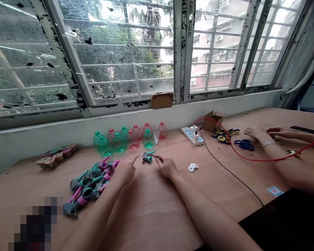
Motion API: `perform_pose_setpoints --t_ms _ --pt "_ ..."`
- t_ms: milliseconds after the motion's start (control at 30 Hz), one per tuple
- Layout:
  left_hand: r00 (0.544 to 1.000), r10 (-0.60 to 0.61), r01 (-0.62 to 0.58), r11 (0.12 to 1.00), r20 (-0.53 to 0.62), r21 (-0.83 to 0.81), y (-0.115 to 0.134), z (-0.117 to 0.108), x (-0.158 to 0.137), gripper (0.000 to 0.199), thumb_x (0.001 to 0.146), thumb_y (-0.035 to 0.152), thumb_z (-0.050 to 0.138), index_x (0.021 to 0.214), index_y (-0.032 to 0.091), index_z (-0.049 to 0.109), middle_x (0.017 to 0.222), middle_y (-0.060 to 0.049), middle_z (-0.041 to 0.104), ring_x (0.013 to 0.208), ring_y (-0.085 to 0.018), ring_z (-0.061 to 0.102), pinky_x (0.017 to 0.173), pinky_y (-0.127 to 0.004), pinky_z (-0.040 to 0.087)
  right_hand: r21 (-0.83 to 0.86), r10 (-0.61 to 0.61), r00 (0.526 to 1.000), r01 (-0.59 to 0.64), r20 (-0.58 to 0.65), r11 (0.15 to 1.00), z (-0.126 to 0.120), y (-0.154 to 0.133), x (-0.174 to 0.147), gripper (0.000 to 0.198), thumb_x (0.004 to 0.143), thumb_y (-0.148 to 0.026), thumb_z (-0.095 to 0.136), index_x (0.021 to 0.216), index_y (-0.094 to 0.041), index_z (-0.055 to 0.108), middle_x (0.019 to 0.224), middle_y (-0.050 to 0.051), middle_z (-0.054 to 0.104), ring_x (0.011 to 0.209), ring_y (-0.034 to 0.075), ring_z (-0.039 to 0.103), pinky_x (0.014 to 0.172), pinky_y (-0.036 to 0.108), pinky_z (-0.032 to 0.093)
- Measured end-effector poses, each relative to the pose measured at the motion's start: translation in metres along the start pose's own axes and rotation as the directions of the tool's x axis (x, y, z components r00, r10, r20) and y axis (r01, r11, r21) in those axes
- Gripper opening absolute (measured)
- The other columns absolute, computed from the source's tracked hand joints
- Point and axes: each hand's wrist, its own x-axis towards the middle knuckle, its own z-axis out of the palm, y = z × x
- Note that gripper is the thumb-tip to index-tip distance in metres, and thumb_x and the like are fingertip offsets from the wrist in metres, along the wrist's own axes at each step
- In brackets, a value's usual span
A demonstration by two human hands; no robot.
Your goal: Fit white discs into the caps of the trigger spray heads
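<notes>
Sprayers (93, 180) are lying heaped beside left hand (125, 170), whose fingers are showing apart, looking empty. Right hand (167, 167) is pinching a slim tool (158, 158), tip pointing at one loose sprayer (147, 158) lying on the table (151, 209) between both hands. Probably handling as light, stiff, slightly slick plastic: grip the body, spare the trigger. Bottles (119, 143) are standing behind.

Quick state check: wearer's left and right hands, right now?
Left hand: open, nothing visible in it.
Right hand: closed, holding a thin dark tool.
</notes>
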Motion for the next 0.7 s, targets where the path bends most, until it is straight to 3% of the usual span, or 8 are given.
perform_pose_setpoints --t_ms 67,167,333,533,700 --pt "0.996 0.047 -0.042 0.997 0.079 -0.058 0.008 0.017 0.018 0.069 0.071 0.001 0.042 0.137 0.021 0.045 0.137 -0.008 0.054 0.122 -0.025 0.051 0.102 -0.038 0.036 0.036 0.009 0.998 -0.007 -0.064 0.999 0.001 0.001 0.000 0.032 0.095 -0.032 0.043 0.117 -0.024 0.064 0.112 0.005 0.070 0.099 0.021 0.065 0.085 0.026 0.047" --pt "0.990 0.098 -0.088 0.991 0.105 -0.100 0.018 0.037 0.041 0.063 0.073 0.003 0.044 0.134 0.019 0.049 0.133 -0.010 0.057 0.119 -0.024 0.053 0.101 -0.035 0.039 0.103 0.000 0.994 0.012 -0.113 0.995 0.001 0.001 0.000 0.029 0.093 -0.032 0.046 0.111 -0.025 0.067 0.108 0.004 0.071 0.096 0.020 0.066 0.084 0.026 0.048" --pt "0.981 0.143 -0.123 0.982 0.133 -0.144 0.030 0.044 0.055 0.051 0.072 0.003 0.047 0.118 0.020 0.062 0.115 -0.010 0.067 0.102 -0.024 0.062 0.088 -0.033 0.046 0.147 -0.006 0.991 0.026 -0.135 0.989 0.002 0.003 0.001 0.029 0.093 -0.032 0.046 0.111 -0.024 0.067 0.108 0.004 0.071 0.097 0.020 0.065 0.083 0.026 0.048" --pt "0.992 0.082 -0.061 0.977 0.095 -0.205 0.028 0.018 0.014 0.033 0.076 0.013 0.053 0.106 0.019 0.063 0.101 -0.008 0.069 0.091 -0.023 0.063 0.079 -0.030 0.046 0.177 -0.008 0.985 0.039 -0.170 0.984 0.003 0.002 -0.002 0.028 0.091 -0.034 0.048 0.106 -0.022 0.069 0.099 0.005 0.073 0.089 0.019 0.067 0.075 0.024 0.048" --pt "0.997 -0.069 0.070 0.854 0.022 -0.515 0.020 0.012 -0.035 0.026 0.080 0.029 0.057 0.103 0.019 0.059 0.088 -0.002 0.068 0.071 -0.017 0.061 0.066 -0.025 0.045 0.153 -0.129 0.984 0.147 -0.126 0.977 -0.002 -0.011 -0.011 0.028 0.091 -0.035 0.049 0.100 -0.021 0.072 0.086 0.004 0.074 0.073 0.016 0.065 0.064 0.021 0.043"
